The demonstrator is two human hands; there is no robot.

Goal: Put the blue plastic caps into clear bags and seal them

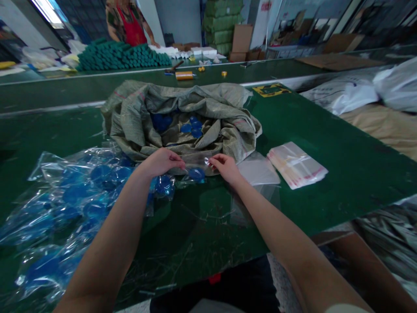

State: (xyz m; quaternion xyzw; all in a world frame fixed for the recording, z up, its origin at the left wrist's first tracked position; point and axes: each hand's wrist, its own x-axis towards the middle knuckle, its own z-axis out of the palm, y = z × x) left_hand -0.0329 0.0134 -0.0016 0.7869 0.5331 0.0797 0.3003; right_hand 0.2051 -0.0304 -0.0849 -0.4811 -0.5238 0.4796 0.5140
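Observation:
My left hand and my right hand are both pinched closed on the top edge of a clear plastic bag holding a blue round piece. The bag lies on the green table just in front of an open grey woven sack with several more blue round pieces inside. To my left sits a heap of clear bags filled with blue pieces.
A stack of empty clear bags lies to the right, with a loose clear bag beside my right hand. Across the table a person in a red apron stands behind stacked green rolls. White sacks lie far right.

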